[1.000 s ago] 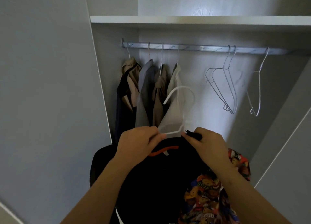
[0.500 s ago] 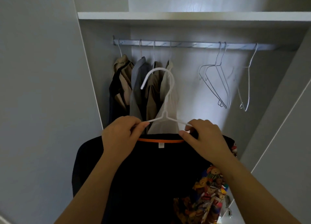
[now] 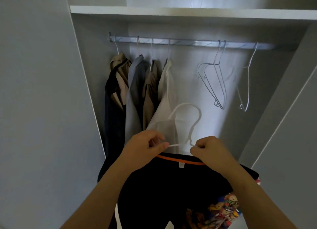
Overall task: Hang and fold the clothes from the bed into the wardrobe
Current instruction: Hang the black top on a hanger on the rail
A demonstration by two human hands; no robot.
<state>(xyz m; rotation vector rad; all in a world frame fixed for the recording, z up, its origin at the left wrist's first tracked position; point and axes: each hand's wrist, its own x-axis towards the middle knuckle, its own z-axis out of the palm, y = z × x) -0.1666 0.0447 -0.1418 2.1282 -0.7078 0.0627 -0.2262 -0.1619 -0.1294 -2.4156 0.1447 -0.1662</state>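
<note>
Black shirt hangs on white hanger before wardrobe, below rail. We pinch hanger's wire arms, left hand and right hand, fingers curled. Soft light cloth, may slip; grip stiff wire.

Left hand: bare, seen from the back, with knuckles and a short, plain thumbnail showing.
Right hand: bare, also seen from the back, with its knuckles showing.
Left forearm: uncovered from the wrist down to the bottom edge of the view; slim and smooth.
Right forearm: uncovered in the same way, from the wrist to the lower right corner.
</note>
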